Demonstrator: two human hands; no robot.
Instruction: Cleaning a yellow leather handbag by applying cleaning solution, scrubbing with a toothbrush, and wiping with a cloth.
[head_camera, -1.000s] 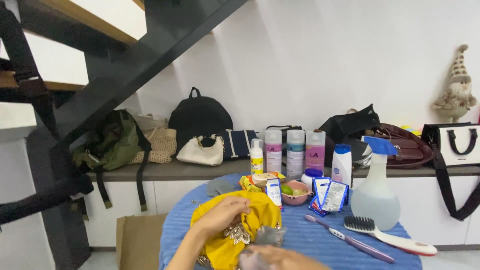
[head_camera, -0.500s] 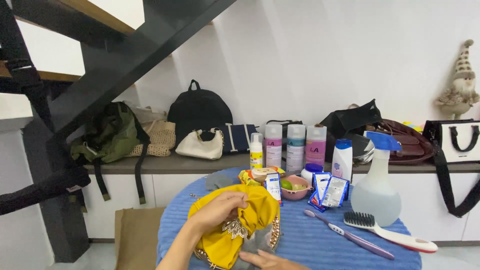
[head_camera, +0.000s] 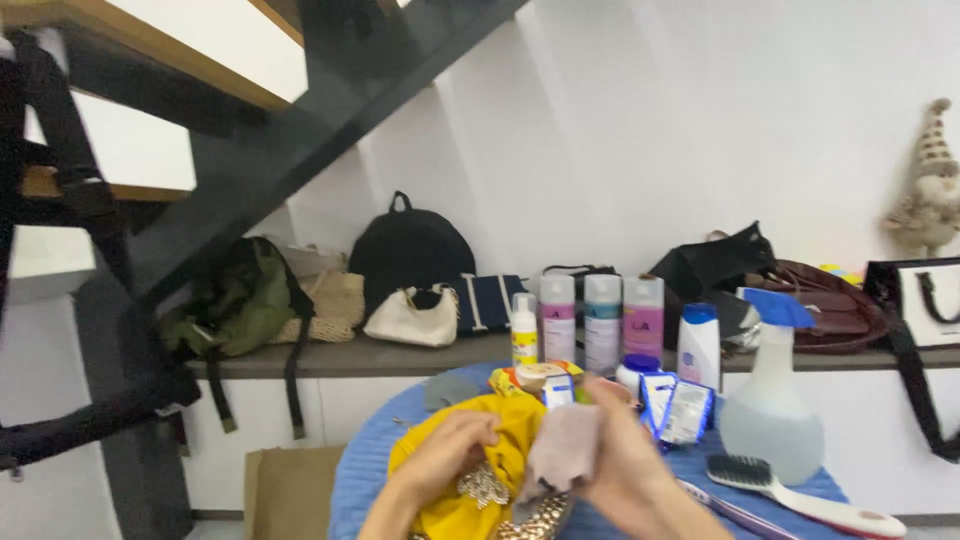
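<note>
Right hand (head_camera: 625, 465) now pinches a pink cloth (head_camera: 565, 445) raised over the yellow bag (head_camera: 480, 470), left hand (head_camera: 445, 455) gripping it.

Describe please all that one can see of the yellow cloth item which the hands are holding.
The yellow cloth item looks like soft, crumpled fabric, bunched in folds on the blue round table, near its front edge. A patch of small metallic beads or studs sits on its lower part. The left hand rests on its top and presses into the folds. The right hand is beside it and holds a small pale pinkish cloth against it. Its full shape is hidden by the hands and the frame's bottom edge.
</note>
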